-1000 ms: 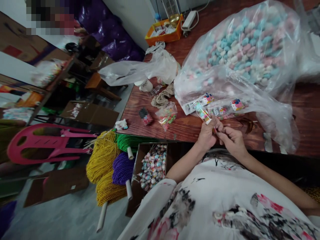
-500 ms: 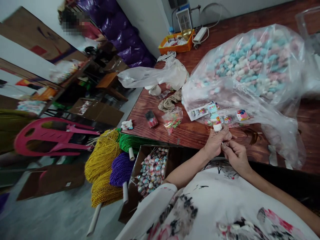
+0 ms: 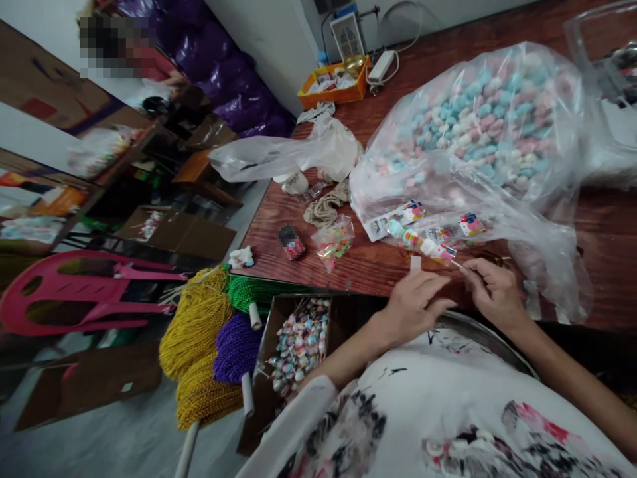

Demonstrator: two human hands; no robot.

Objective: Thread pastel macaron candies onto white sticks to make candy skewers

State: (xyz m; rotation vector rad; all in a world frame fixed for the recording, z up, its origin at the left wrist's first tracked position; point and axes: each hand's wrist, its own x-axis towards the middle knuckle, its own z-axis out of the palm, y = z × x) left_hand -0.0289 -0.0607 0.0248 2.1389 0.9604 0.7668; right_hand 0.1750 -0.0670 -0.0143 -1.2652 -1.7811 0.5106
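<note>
My right hand (image 3: 492,292) pinches the thin white stick of a marshmallow skewer (image 3: 423,243) between thumb and fingertips. The skewer's pastel blue, yellow and white pieces point left, over the edge of a clear bag. My left hand (image 3: 418,304) is beside it on the left, fingers stretched out and thumb apart, apparently holding nothing. A small white strip (image 3: 415,264) stands up just behind its knuckles; whether it touches the hand I cannot tell. Behind both hands lies a big clear plastic bag (image 3: 497,119) full of pink, blue and white marshmallows. Small printed labels (image 3: 470,224) lie on its near part.
A small bag of colourful sweets (image 3: 333,242), a beige cloth (image 3: 326,204) and an orange tray (image 3: 333,96) are on the wooden table (image 3: 259,232). Below its edge stand a box of wrapped skewers (image 3: 301,345) and yellow cord bundles (image 3: 199,358). Another person is at the back left.
My hands have moved apart. The marshmallow skewer, upright at my left hand before, now slants leftward from my right hand. My left hand's fingers have opened. The view has shifted slightly.
</note>
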